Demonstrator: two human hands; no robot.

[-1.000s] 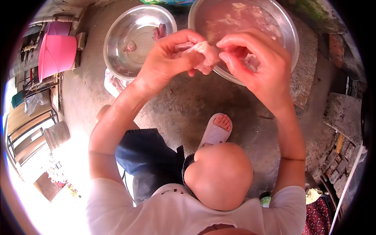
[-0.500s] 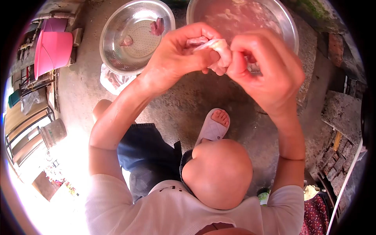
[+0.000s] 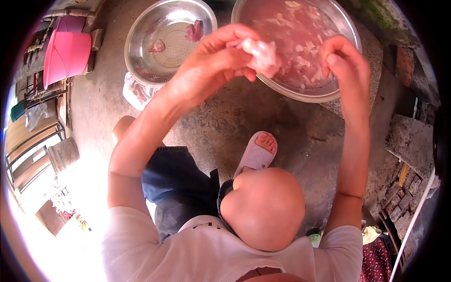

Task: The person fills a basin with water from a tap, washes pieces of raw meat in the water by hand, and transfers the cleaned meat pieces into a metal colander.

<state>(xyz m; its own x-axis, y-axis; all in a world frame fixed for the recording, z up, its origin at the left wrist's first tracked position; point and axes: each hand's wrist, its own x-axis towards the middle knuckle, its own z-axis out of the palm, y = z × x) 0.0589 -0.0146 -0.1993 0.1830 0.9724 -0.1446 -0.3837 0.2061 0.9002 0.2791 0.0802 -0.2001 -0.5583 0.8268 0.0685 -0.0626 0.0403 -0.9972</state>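
Observation:
My left hand (image 3: 211, 66) is closed around a pale pink lump of raw meat (image 3: 264, 57), which sticks out past the fingertips. Over the right side of a steel basin (image 3: 307, 97) is my right hand (image 3: 346, 66), thumb and fingertips pinched together; whatever they may hold is too small to make out. Cloudy pink water (image 3: 275, 30) fills the basin, with several whitish scraps floating in it. Left of the basin stands a perforated steel colander (image 3: 171, 57). In it lie a dark red piece of meat (image 3: 194, 31) and a smaller pale piece (image 3: 157, 46).
A clear plastic bag (image 3: 136, 90) lies against the colander's lower edge. At the far left is a pink bucket (image 3: 69, 56). My sandalled foot (image 3: 258, 150) rests on the concrete floor below the basin. Bricks and slabs (image 3: 408, 145) line the right side.
My right hand has parted from the meat and moved right, over the basin. My left hand keeps the meat, which is now turned and bunched. The basin's contents show more.

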